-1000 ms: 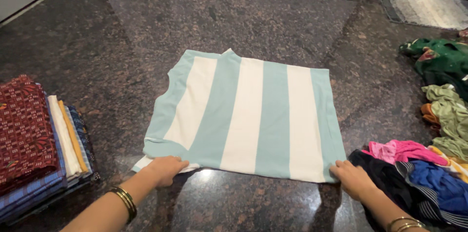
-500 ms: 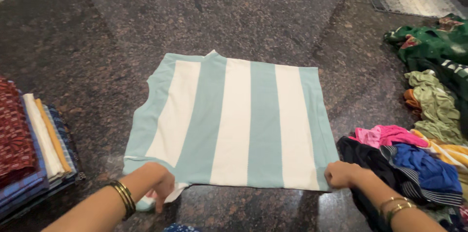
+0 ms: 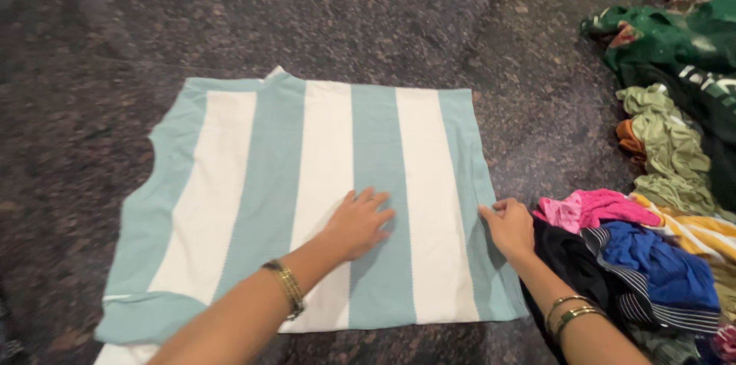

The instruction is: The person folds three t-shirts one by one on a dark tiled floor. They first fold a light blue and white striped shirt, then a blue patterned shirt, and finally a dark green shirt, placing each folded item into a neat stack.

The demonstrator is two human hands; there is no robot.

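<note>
Hands shifted up from the striped shirt's point(image 3: 307, 196) near hem: your left hand point(image 3: 359, 221) now presses flat and open mid-cloth, your right hand point(image 3: 510, 227) pinches its right edge, shirt spread on the dark desk point(image 3: 368, 20).

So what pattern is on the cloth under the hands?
The cloth has wide stripes, light teal and white, running lengthwise. The head view shows it.
</note>
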